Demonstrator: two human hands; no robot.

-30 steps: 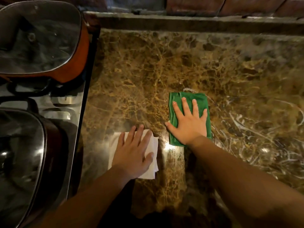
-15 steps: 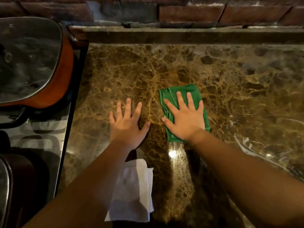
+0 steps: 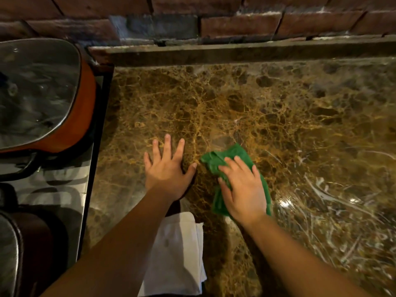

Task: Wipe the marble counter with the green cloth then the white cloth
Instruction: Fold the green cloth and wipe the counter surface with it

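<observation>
Your right hand (image 3: 244,189) lies flat on the green cloth (image 3: 231,159) at the centre of the frame, its fingers (image 3: 233,166) spread and pressing down rather than curled round it; nothing is gripped, the cloth is only pinned under the palm. The cloth is bunched and skewed, one corner poking up and left of the fingertips, another trailing below the wrist; judge this the green-cloth pass, with the white pass not yet begun.

Your left hand (image 3: 169,170) rests open and empty on the marble bench (image 3: 235,99), just left of the green cloth and apart from it; it looks like a brace. The white cloth (image 3: 177,254) lies folded at the lower centre, partly under your left forearm, untouched by either hand.

To do this step well, flatten the green cloth so that more of it meets the stone; keep the palm over its middle so the edges do not roll. Work in overlapping strokes toward the right of the frame, where pale streaks (image 3: 321,194) show on the bench; whether they are wet smears or veining I cannot tell. Carry on up to the raised back ledge (image 3: 235,53) below the brick wall (image 3: 235,24); keep clear of the lidded orange pot (image 3: 83,108) at the upper left; leave the white cloth dry.
</observation>
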